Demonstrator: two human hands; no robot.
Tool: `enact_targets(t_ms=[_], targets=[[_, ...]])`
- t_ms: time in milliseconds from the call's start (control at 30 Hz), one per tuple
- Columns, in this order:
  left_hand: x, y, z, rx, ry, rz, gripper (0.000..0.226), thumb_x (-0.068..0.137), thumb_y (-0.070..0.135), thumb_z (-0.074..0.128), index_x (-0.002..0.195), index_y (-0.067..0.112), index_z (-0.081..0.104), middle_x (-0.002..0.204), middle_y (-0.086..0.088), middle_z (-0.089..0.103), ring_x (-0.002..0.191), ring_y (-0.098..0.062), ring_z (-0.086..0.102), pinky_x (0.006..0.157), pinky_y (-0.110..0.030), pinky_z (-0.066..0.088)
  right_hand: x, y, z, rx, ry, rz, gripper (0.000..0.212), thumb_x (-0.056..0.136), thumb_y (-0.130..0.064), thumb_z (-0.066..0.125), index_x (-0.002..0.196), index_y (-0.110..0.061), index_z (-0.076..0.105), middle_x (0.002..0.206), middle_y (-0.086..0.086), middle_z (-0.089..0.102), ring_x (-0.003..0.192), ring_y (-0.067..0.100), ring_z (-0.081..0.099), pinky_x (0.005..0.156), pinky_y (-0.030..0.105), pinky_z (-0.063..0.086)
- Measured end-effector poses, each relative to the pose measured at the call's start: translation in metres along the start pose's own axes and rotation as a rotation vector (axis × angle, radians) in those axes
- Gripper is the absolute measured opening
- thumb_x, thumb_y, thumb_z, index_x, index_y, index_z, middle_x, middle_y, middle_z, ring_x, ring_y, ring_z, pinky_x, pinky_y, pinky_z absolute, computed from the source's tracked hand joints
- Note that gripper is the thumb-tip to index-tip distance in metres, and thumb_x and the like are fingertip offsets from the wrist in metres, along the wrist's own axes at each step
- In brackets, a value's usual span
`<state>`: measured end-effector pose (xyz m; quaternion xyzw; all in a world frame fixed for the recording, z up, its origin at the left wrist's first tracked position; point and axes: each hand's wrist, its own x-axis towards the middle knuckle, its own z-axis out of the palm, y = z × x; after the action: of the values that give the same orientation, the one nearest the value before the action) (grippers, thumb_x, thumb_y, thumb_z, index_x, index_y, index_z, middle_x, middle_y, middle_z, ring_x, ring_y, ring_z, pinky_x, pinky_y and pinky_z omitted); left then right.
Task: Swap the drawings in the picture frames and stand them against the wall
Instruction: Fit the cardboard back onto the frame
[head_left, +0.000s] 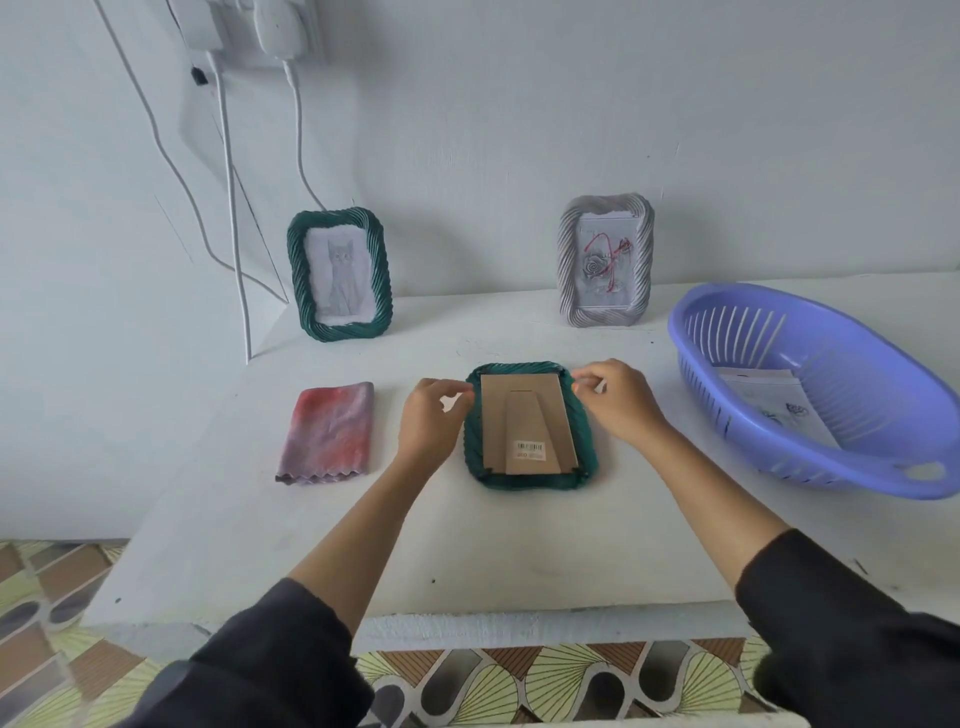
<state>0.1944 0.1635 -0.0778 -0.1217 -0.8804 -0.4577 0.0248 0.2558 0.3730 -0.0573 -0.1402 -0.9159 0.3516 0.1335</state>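
A dark green frame (584, 447) lies face down on the white table, its brown cardboard back (527, 426) and folded stand facing up. My left hand (431, 421) pinches the frame's upper left corner. My right hand (618, 400) pinches its upper right corner. Against the wall stand two more frames: a green one (296, 270) with a cat drawing (340, 278) at the left, and a pale grey one (569, 270) with a rose drawing (605, 262) at the right.
A folded red and grey cloth (327, 434) lies left of the face-down frame. A purple plastic basket (779, 312) at the right holds sheets with drawings (774, 402). White cables (234, 234) hang down the wall at the left. The table's front edge (519, 623) is near me.
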Motion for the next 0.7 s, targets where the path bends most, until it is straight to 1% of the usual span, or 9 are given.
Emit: enact_targets(t_ms=[67,100,200,267,333,433,533,633,700], targets=[[0.016,0.001,0.008,0.072,-0.036,-0.016,0.026,0.092,0.023,0.055,0.113,0.014,0.066,0.115,-0.006,0.058,0.099,-0.021,0.054,0.084,-0.025,0.04,0.017,-0.006,0.008,-0.061,-0.039,0.041,0.029,0.09,-0.014,0.053,0.116,-0.007,0.063,0.118,0.016,0.058,0.106,0.029,0.057,0.092,0.032,0.042],[0.022,0.001,0.013,0.103,-0.053,-0.019,0.028,0.092,0.024,0.054,0.117,0.015,0.064,0.12,-0.008,0.057,0.107,-0.024,0.053,0.089,-0.029,0.042,0.023,-0.009,0.012,-0.097,-0.058,0.05,0.03,0.091,-0.015,0.052,0.117,-0.006,0.062,0.122,0.017,0.056,0.11,0.032,0.056,0.095,0.034,0.043],[0.035,0.005,0.024,0.202,-0.086,-0.032,0.034,0.095,0.028,0.047,0.126,0.018,0.058,0.129,-0.009,0.051,0.12,-0.028,0.045,0.098,-0.036,0.041,0.033,-0.015,0.025,-0.176,-0.085,0.079,0.03,0.093,-0.017,0.05,0.117,-0.004,0.062,0.124,0.018,0.05,0.11,0.035,0.054,0.094,0.038,0.045],[0.039,0.007,0.03,0.306,-0.098,-0.042,0.038,0.097,0.031,0.041,0.132,0.022,0.051,0.132,-0.008,0.048,0.121,-0.029,0.042,0.099,-0.039,0.038,0.037,-0.015,0.032,-0.219,-0.088,0.1,0.031,0.093,-0.018,0.05,0.118,-0.003,0.06,0.125,0.017,0.046,0.111,0.035,0.053,0.093,0.04,0.046],[0.04,0.007,0.034,0.388,-0.103,-0.037,0.04,0.098,0.033,0.036,0.136,0.028,0.046,0.131,-0.007,0.047,0.12,-0.029,0.041,0.099,-0.039,0.036,0.038,-0.012,0.037,-0.237,-0.092,0.113,0.036,0.094,-0.019,0.05,0.126,-0.004,0.055,0.127,0.016,0.043,0.113,0.034,0.051,0.092,0.04,0.046],[0.041,0.004,0.039,0.439,-0.1,-0.014,0.04,0.099,0.035,0.031,0.137,0.033,0.043,0.13,-0.003,0.048,0.119,-0.027,0.041,0.098,-0.038,0.034,0.039,-0.008,0.04,-0.219,-0.094,0.108,0.041,0.094,-0.02,0.049,0.133,-0.006,0.047,0.13,0.014,0.039,0.113,0.032,0.051,0.091,0.038,0.045],[0.041,0.002,0.041,0.44,-0.073,-0.001,0.039,0.099,0.035,0.031,0.135,0.033,0.046,0.13,0.0,0.049,0.119,-0.026,0.042,0.096,-0.037,0.034,0.039,-0.005,0.04,-0.213,-0.091,0.09,0.038,0.094,-0.021,0.049,0.13,-0.008,0.049,0.128,0.013,0.039,0.107,0.03,0.054,0.084,0.034,0.044],[0.042,0.0,0.041,0.417,-0.054,0.003,0.037,0.098,0.034,0.034,0.132,0.033,0.049,0.129,0.001,0.051,0.119,-0.025,0.042,0.095,-0.037,0.035,0.038,-0.003,0.041,-0.196,-0.057,0.061,0.031,0.094,-0.019,0.049,0.123,-0.008,0.055,0.122,0.014,0.043,0.098,0.03,0.056,0.074,0.029,0.041],[0.042,-0.001,0.041,0.403,-0.053,0.005,0.036,0.098,0.035,0.036,0.131,0.032,0.051,0.129,0.001,0.052,0.119,-0.024,0.043,0.095,-0.038,0.035,0.036,-0.002,0.043,-0.199,-0.033,0.036,0.028,0.094,-0.017,0.048,0.119,-0.007,0.058,0.117,0.014,0.045,0.094,0.029,0.056,0.071,0.027,0.038]])
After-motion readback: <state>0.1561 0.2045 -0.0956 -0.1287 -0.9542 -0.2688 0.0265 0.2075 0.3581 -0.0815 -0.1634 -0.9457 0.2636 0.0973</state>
